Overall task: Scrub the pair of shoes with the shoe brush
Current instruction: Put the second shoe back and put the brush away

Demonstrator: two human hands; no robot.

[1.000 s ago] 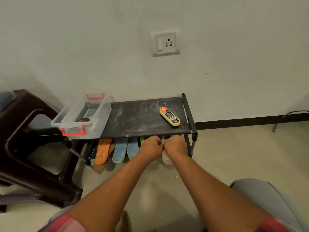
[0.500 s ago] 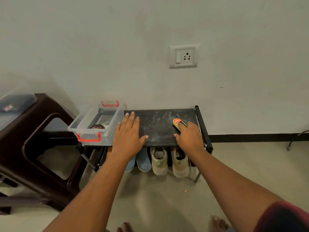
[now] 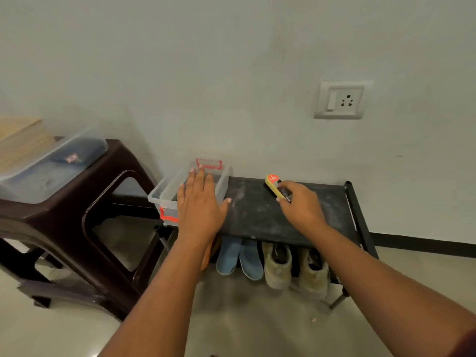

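Right hand (image 3: 301,207) fingers curl on the shoe brush (image 3: 273,182) atop the rack (image 3: 257,210) — wrap fully before lifting; left hand (image 3: 199,204) flat, fingers apart, at rack's left end — shoes (image 3: 278,266) under rack top.

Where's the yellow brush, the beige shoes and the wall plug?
shoe brush (image 3: 272,180), head view, its far uncovered end.
beige shoes (image 3: 277,275), head view, near end of one shoe.
wall socket (image 3: 340,100), head view, middle of its plate.
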